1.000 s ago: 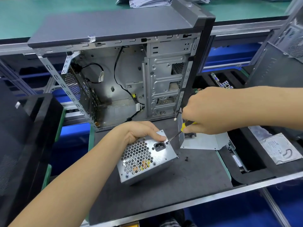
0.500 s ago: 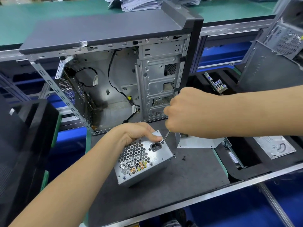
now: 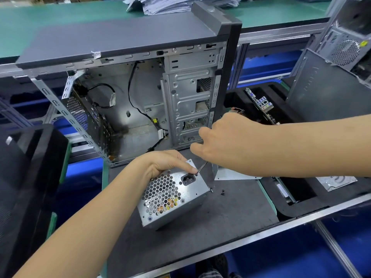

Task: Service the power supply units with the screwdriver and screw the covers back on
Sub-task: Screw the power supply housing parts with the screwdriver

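Two hands are at work on one power supply unit [image 3: 172, 195], which sits tilted on the dark grey mat of the desk [image 3: 230, 227] just in front of an open computer case [image 3: 140, 93]. We see the left hand [image 3: 166, 162] curled over the unit's top rear edge, fingers gripping the metal housing beside the black power socket. Our right hand [image 3: 224, 145] is closed round the screwdriver [image 3: 201, 168]; only the thin metal shaft shows below the fist, slanting down to the left with its tip touching the unit's face just above the socket. One honeycomb vent grille fills the left part of that face, and coloured parts show through it. We can read no brand or label on the unit. Two or three small dark screws [image 3: 222, 192] lie loose on the mat just right of the unit. One bent grey metal cover [image 3: 230, 174] rests under the right forearm. One strip of tape clings to the case's top edge. A stack of papers [image 3: 166, 5] lies on the green surface behind. A hard drive [image 3: 337, 182] lies in a black tray at the right, its label too blurred to read.
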Demonstrator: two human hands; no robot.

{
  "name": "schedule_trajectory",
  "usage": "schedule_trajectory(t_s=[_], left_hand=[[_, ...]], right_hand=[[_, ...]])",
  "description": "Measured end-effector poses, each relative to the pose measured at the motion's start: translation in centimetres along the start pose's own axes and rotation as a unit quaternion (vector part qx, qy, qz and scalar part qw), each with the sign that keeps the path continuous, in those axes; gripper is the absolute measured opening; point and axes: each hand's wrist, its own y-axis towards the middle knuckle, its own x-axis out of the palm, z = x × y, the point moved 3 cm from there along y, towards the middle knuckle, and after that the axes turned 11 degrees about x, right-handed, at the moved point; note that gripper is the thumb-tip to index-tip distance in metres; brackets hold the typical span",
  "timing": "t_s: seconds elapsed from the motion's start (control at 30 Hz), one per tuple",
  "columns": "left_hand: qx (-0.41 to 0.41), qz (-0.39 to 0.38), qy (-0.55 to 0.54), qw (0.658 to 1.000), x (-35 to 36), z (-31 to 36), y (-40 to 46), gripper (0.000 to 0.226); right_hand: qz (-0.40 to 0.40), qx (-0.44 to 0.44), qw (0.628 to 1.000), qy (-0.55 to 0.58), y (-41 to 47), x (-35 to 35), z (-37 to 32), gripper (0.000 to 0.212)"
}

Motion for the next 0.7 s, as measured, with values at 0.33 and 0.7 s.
schedule_trajectory(t_s=[0.33, 0.7], left_hand=[[0.019, 0.031, -0.007, 0.999, -0.3, -0.1, 0.0, 0.041], [0.015, -0.002, -0.012, 1.000, -0.5, -0.3, 0.3, 0.018]], right_hand=[[0.029, -0.025, 0.999, 0.005, 0.1, -0.7, 0.0, 0.022], [0.066, -0.039, 0.997, 0.003, 0.2, -0.3, 0.6, 0.022]])
